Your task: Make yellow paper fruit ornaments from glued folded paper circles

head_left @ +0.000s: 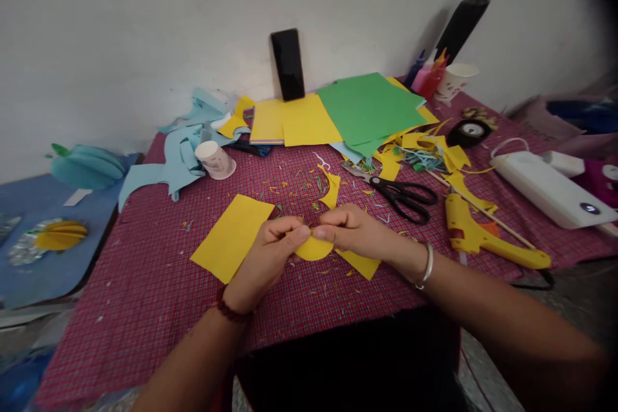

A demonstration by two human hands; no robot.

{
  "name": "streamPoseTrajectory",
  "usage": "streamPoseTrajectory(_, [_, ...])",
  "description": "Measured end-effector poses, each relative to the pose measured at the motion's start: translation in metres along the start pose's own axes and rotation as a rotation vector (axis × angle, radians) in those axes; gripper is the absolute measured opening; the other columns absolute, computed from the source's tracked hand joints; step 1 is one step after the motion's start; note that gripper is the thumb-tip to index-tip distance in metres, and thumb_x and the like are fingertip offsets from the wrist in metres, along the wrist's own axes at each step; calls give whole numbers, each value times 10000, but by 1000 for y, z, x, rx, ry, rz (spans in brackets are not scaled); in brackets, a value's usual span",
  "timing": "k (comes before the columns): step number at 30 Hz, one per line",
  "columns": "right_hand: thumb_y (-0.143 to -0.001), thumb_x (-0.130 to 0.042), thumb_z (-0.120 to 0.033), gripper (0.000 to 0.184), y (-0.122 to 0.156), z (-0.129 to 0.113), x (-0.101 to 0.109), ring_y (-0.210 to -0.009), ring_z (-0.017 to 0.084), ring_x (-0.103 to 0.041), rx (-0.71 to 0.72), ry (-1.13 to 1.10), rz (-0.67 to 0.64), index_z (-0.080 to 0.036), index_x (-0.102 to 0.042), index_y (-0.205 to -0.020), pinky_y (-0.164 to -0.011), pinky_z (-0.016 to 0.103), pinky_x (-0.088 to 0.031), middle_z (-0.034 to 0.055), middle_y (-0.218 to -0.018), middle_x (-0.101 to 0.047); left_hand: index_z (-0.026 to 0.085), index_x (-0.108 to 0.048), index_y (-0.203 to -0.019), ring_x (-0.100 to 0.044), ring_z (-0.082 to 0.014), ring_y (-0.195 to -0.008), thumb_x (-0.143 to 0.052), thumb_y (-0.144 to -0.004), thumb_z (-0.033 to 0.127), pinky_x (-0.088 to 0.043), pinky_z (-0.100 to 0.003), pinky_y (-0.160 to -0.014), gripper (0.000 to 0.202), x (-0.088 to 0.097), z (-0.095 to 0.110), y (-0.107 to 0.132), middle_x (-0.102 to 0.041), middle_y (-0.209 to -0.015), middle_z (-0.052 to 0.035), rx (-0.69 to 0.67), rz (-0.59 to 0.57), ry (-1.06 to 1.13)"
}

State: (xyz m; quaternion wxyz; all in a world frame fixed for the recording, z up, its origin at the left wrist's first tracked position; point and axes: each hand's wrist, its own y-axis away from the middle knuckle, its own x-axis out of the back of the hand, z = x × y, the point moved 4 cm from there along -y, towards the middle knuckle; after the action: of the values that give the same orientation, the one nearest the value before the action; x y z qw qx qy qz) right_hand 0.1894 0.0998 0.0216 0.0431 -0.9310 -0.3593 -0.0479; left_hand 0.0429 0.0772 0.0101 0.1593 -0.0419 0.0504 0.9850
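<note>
Between both hands is a small yellow paper piece [315, 250] with a rounded lower edge. My left hand [270, 251] pinches its left side, and my right hand [350, 232] pinches its right side, thumbs almost meeting at the top. The fingers cover its upper part. Left of my left hand lies a yellow paper sheet [234, 235] on the checked tablecloth [159, 257]. Another yellow paper piece [362, 264] is partly under my right hand. Beyond that hand rest black-handled scissors [400, 196], blades slightly apart.
A yellow glue gun [487, 241] and a white device [550, 190] stand at right. Green sheets [371, 106], yellow sheets [309, 122] and a leaning phone [288, 64] are at the back. Blue scraps [181, 154] and a paper cup [215, 159] lie at left.
</note>
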Motion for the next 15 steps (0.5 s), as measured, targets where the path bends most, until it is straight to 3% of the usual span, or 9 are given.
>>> streamPoseTrajectory(2, [-870,-561,-510,510,-1,4,3,-434,58,-279,-33,-3,60,-207,-338,-525,-428,235,-200,-81,-477,-307,190,-601,-622,-422,-105,-532,-642,-834,386,-333,-229,-513,292,11,12,2,-489,-581,27,-60,67,-154])
streamPoseTrajectory(6, [-892,-535,-495,371,2,12,27,-455,73,-405,-96,-98,392,-192,-532,-679,-457,229,-295,-50,-526,-476,217,-672,-914,-597,-170,-752,-582,-870,396,-466,-281,-728,205,47,49,28,-659,-805,-30,-236,360,-307])
streamPoseTrajectory(8, [-892,-540,-470,321,2,11,38,-469,73,-434,-104,-144,462,-190,-547,-735,-469,218,-331,-44,-561,-504,212,-676,-952,-630,-210,-863,-675,-799,386,-481,-305,-796,232,61,55,46,-694,-920,-61,-193,421,-473])
streamPoseTrajectory(11, [-906,-526,-409,276,-6,6,48,-468,71,-456,-185,-74,381,-191,-518,-738,-459,199,-355,-30,-599,-533,215,-665,-1106,-610,-291,-1049,-773,-682,376,-472,-400,-923,466,77,43,69,-674,-1142,-99,-113,435,-809])
streamPoseTrajectory(15, [-945,-453,-270,247,-40,0,56,-432,71,-467,-284,160,288,-183,-517,-722,-439,186,-371,-17,-570,-549,155,-608,-1189,-606,-325,-1097,-667,-745,408,-464,-495,-973,515,95,6,77,-656,-1180,-139,-12,446,-1120])
